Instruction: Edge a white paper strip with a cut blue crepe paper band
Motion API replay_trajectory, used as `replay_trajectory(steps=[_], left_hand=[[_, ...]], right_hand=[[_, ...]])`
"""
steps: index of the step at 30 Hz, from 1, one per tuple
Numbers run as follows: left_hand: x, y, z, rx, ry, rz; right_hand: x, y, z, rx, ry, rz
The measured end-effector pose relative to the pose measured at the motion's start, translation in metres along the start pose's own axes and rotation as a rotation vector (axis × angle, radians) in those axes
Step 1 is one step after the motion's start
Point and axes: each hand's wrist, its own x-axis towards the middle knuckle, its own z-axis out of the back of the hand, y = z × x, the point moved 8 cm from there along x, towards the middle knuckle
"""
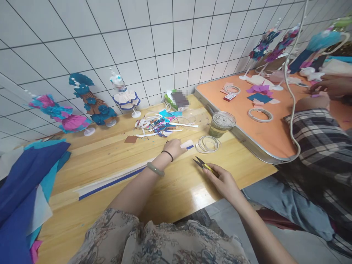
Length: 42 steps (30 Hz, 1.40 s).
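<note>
A long white paper strip with a blue edge (115,180) lies slantwise over the wooden table and passes under my left forearm. My left hand (173,150) is closed on its right end, and a short piece sticks out past the fingers. My right hand (224,180) holds yellow-handled thread snips (205,165), their dark blades apart and pointing up-left towards the strip's end. Rolls of narrow tape (208,144) lie just beyond the snips. A small brown paper square (130,139) and a heap of paper offcuts (161,124) are beyond my left hand.
A lidded cup (222,124) stands by the metal-edged orange table (271,137). Dressed paper figures (125,96) line the tiled wall. Blue and teal paper sheets (33,179) hang at left. At right, a co-worker's plaid sleeve (316,132) and a white cable (291,95) show.
</note>
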Motion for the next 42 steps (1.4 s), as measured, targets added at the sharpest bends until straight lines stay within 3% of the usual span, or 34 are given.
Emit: replay_trajectory(steps=[15, 27, 42], left_hand=[[0.011, -0.002, -0.001, 0.015, 0.061, 0.006], [0.002, -0.011, -0.003, 0.050, -0.022, -0.039], [0.004, -0.013, -0.006, 0.038, 0.009, -0.022]], right_hand=[[0.000, -0.013, -0.004, -0.005, -0.028, 0.007], [-0.002, -0.008, -0.002, -0.093, -0.071, 0.099], [-0.005, -0.006, -0.002, -0.106, -0.076, 0.128]])
